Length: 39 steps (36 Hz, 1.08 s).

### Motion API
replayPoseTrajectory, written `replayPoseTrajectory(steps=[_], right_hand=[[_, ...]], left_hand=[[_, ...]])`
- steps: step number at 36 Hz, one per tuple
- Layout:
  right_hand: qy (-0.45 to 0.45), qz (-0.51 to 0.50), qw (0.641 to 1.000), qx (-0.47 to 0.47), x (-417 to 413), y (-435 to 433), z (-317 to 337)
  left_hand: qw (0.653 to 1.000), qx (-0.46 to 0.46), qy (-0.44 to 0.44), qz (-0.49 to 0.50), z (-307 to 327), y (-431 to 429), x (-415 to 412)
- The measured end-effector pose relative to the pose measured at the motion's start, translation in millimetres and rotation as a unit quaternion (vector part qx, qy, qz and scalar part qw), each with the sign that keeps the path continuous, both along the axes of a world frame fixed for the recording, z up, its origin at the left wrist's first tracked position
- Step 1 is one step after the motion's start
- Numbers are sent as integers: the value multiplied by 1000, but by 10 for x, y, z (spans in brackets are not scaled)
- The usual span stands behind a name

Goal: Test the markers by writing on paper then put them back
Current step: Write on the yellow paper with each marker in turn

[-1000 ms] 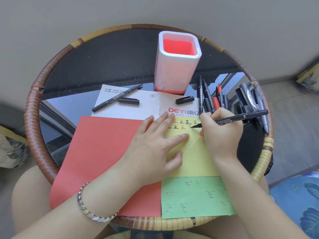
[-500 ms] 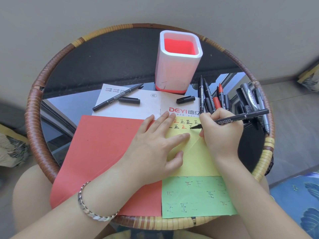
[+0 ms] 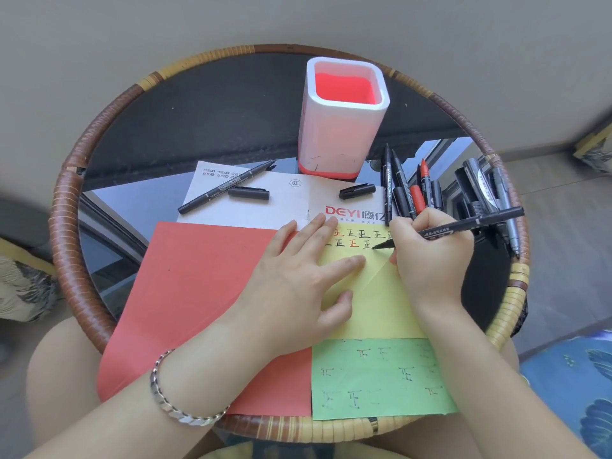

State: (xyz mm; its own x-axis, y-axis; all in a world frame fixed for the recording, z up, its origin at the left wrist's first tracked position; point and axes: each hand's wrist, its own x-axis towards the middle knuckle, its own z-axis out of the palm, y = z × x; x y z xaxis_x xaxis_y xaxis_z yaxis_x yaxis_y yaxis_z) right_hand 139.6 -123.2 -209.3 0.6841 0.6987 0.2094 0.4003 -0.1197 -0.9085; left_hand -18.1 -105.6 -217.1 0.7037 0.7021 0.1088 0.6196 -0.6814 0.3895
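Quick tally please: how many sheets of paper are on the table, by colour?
Red sheet: 1
Yellow sheet: 1
Green sheet: 1
White printed sheet: 1
Total: 4

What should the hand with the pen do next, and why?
Probably finish the stroke, then lift the black marker. The right hand has its tip on the yellow paper in a half-made character, while the left hand presses the sheet flat.
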Motion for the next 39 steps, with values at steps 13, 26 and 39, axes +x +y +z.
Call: replayPoseTrajectory(steps=[13,26,39], right_hand=[[29,12,996,83,8,-24,38],[-106,206,973,-18,444,-565,101],[-456,127,874,-109,1205,-296,221]], left_hand=[[1000,17,22,-7,-2,4,-8],[997,64,35,-6,21,-10,164],[999,18,44,-1,24,-41,168]])
